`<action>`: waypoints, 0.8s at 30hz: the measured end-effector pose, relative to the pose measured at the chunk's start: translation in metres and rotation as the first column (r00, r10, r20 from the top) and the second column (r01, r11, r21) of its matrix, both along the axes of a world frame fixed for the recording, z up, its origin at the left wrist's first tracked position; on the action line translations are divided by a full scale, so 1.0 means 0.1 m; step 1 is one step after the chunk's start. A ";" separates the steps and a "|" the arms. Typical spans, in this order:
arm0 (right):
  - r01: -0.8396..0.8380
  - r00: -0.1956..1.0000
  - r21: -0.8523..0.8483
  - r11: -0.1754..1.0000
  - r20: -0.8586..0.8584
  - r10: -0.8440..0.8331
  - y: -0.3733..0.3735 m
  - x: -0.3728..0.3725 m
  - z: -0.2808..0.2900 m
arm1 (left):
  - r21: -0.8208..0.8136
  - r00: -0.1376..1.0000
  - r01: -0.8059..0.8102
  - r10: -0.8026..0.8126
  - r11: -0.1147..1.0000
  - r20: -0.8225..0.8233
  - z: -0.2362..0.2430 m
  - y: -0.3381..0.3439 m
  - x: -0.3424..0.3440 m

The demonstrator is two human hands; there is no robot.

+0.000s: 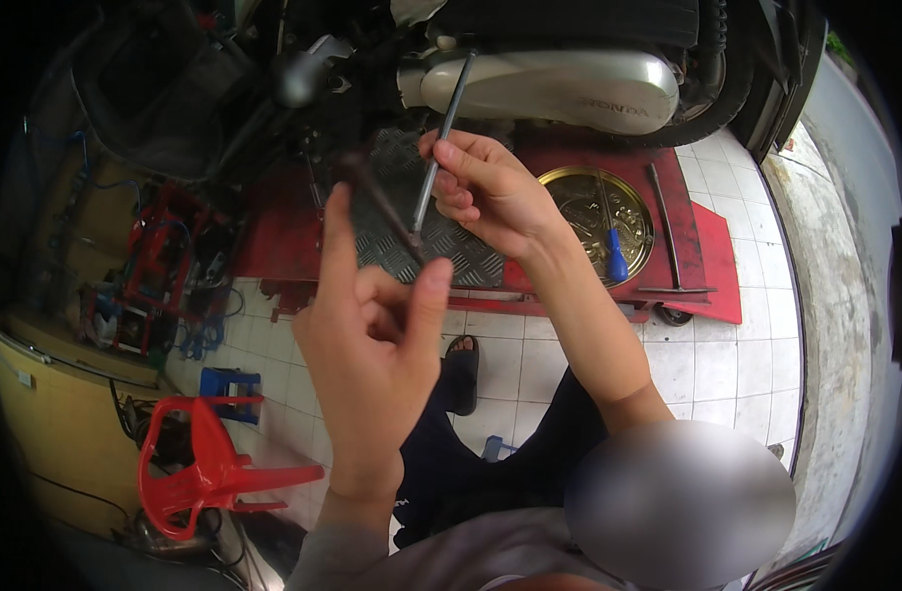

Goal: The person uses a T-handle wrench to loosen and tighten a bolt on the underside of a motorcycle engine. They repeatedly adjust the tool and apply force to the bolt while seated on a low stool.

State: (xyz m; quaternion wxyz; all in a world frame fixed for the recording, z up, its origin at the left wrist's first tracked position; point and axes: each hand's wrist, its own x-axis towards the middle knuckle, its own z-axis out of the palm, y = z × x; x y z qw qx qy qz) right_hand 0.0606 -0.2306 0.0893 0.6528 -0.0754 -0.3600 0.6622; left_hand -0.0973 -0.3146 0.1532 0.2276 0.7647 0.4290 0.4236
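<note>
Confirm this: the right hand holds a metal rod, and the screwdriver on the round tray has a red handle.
No: the head view shows the screwdriver on the round tray with a blue handle. The right hand does hold a metal rod.

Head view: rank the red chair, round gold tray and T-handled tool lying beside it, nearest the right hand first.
1. Round gold tray: just to the right of the right hand.
2. T-handled tool: farther right.
3. Red chair: far off, lower left.
</note>
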 end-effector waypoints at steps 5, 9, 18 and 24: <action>-0.033 0.999 0.022 0.999 -0.025 0.033 0.10 -0.02 -0.05 | 0.019 0.914 0.130 -0.112 0.991 -0.390 -0.12 -0.02 -0.09; -0.050 0.994 0.062 0.997 -0.098 0.056 0.09 0.00 -0.03 | 0.084 0.999 -0.028 0.029 0.996 -0.015 -0.11 -0.05 -0.01; -0.030 0.991 0.069 0.997 -0.126 0.039 0.14 0.04 -0.05 | -0.024 0.995 0.033 -0.035 0.999 -0.093 -0.17 0.03 -0.05; -0.010 0.992 0.045 0.999 -0.128 0.015 0.17 0.06 -0.07 | -0.121 0.810 0.233 -0.261 0.965 -0.525 -0.10 0.01 -0.11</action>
